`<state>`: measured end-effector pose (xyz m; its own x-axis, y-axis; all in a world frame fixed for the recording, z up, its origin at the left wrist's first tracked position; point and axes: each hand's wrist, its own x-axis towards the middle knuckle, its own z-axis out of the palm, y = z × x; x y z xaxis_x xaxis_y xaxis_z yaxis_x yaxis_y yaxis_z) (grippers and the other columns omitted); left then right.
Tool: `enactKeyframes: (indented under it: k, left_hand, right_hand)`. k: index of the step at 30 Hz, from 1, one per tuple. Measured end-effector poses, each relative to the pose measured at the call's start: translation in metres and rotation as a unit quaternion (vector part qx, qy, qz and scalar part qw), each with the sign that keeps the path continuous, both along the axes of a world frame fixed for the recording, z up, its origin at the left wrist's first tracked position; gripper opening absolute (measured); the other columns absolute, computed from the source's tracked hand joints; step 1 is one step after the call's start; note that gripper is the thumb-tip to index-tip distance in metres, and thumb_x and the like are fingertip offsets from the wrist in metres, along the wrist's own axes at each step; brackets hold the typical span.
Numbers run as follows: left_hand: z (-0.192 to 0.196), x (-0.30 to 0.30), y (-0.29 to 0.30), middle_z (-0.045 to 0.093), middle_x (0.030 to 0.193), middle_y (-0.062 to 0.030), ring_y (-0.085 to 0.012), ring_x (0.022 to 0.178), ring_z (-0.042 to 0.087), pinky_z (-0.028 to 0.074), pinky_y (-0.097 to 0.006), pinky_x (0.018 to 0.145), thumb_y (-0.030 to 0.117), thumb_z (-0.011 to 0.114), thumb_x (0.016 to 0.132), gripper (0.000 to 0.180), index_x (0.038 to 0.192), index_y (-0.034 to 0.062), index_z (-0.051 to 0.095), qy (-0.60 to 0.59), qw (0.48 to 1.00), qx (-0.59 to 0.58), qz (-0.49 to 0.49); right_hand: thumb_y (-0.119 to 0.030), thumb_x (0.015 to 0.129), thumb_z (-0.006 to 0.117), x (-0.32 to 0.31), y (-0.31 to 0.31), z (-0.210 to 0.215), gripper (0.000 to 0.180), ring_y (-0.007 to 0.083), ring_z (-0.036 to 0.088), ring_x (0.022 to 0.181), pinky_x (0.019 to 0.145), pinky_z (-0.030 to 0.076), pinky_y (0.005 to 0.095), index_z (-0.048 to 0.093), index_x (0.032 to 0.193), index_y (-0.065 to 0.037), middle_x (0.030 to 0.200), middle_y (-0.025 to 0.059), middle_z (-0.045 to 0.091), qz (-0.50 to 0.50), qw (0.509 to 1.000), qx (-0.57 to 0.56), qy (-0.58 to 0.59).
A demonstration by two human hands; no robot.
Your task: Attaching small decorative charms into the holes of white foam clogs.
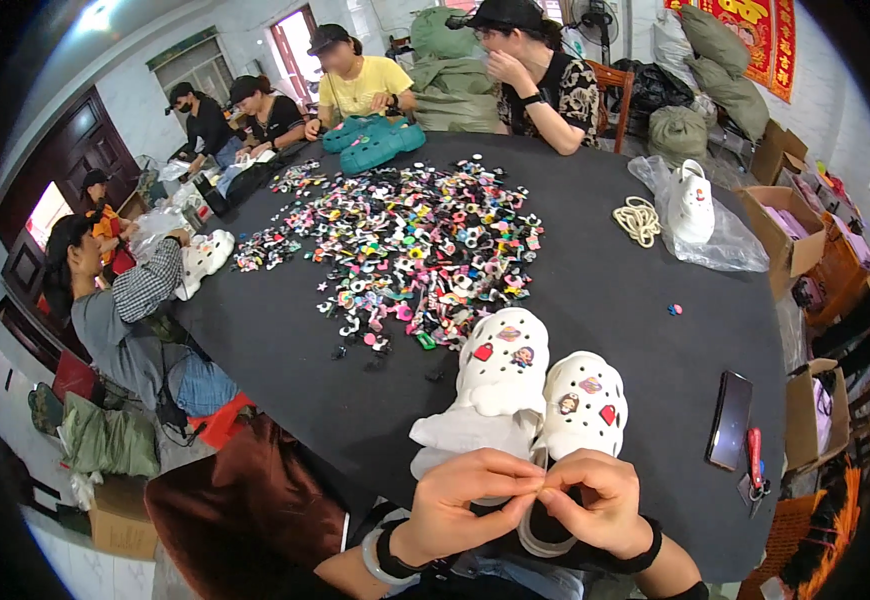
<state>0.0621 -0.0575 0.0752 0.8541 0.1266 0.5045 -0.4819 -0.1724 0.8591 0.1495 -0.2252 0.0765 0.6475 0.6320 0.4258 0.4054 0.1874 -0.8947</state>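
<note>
At the near edge of the round black-covered table (595, 250) we see our two hands meeting, fingertips pinched together over something too small to make out; the left hand (470, 500) is curled with thumb and forefinger closed, the right hand (595, 500) likewise, and the two pinches touch each other; what sits between them we cannot tell; a pale bangle rings the left wrist, a dark band the right; both hands hover over the heel ends of a pair of white foam clogs (525, 390) lying side by side, toes pointing away from us, just beyond the fingers; the left clog carries small coloured charms in its holes, a red one among them; the right clog carries charms too, one red; a white strap loop (540, 535) shows beneath the right hand.

Beyond the clogs, mid-table, lies a wide heap of small multicoloured shoe charms (405, 250), spread loosely; to the right of us a dark flat phone (730, 420) rests near the table edge, a red-handled tool (755, 460) just beside it; farther off on the right, a coil of cream cord (638, 220) lies next to a white clog in a clear plastic bag (695, 205); teal foam clogs (375, 140) sit at the far edge, in front of other people seated around the table.
</note>
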Motion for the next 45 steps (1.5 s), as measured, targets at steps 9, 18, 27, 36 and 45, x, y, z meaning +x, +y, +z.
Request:
enactKeyframes:
  k: [9,18,27,36,45]
  left_hand:
    - [-0.004,0.005,-0.002,0.067,0.100,-0.0141,-0.0214,0.089,0.066,0.053,-0.029,0.077,-0.006,0.069,0.076,0.021,0.097,-0.0023,0.070,0.002,1.000,-0.002,-0.007]
    - [-0.002,0.004,0.001,0.066,0.097,-0.0185,-0.0224,0.088,0.065,0.052,-0.029,0.077,-0.011,0.068,0.073,0.021,0.092,-0.0039,0.070,0.022,0.999,-0.022,0.012]
    - [-0.001,0.001,0.000,0.065,0.098,-0.0185,-0.0217,0.087,0.065,0.052,-0.028,0.077,-0.010,0.069,0.074,0.020,0.093,-0.0033,0.070,0.034,0.999,0.002,0.015]
    - [-0.004,0.003,0.000,0.065,0.098,-0.0181,-0.0204,0.086,0.065,0.051,-0.028,0.075,-0.009,0.068,0.075,0.019,0.093,-0.0032,0.071,0.030,0.999,-0.024,0.010]
    - [-0.009,0.002,-0.002,0.066,0.101,-0.0159,-0.0216,0.093,0.065,0.051,-0.028,0.080,-0.010,0.067,0.076,0.022,0.097,-0.0028,0.070,0.037,0.995,-0.087,-0.002]
  right_hand:
    - [-0.001,0.078,0.072,0.000,-0.004,0.000,0.008,0.0114,0.061,0.063,0.057,0.048,0.0229,0.069,0.085,0.000,0.077,0.0083,0.066,-0.022,0.999,-0.022,0.019]
    - [0.000,0.079,0.071,0.002,0.002,-0.003,0.009,0.0126,0.062,0.065,0.058,0.049,0.0234,0.068,0.087,0.001,0.079,0.0094,0.067,0.007,0.998,0.000,0.054]
    - [0.002,0.078,0.070,0.000,0.001,-0.004,0.007,0.0137,0.062,0.066,0.057,0.047,0.0235,0.067,0.084,0.002,0.079,0.0107,0.066,0.008,0.999,-0.003,0.047]
    - [0.001,0.077,0.071,0.001,0.001,-0.001,0.008,0.0164,0.063,0.070,0.063,0.048,0.0254,0.068,0.084,0.002,0.080,0.0113,0.067,0.002,0.999,-0.009,0.032]
    - [0.000,0.078,0.072,0.002,0.003,-0.003,0.010,0.0147,0.063,0.066,0.059,0.049,0.0248,0.069,0.087,-0.001,0.079,0.0096,0.067,-0.009,0.999,0.013,-0.039]
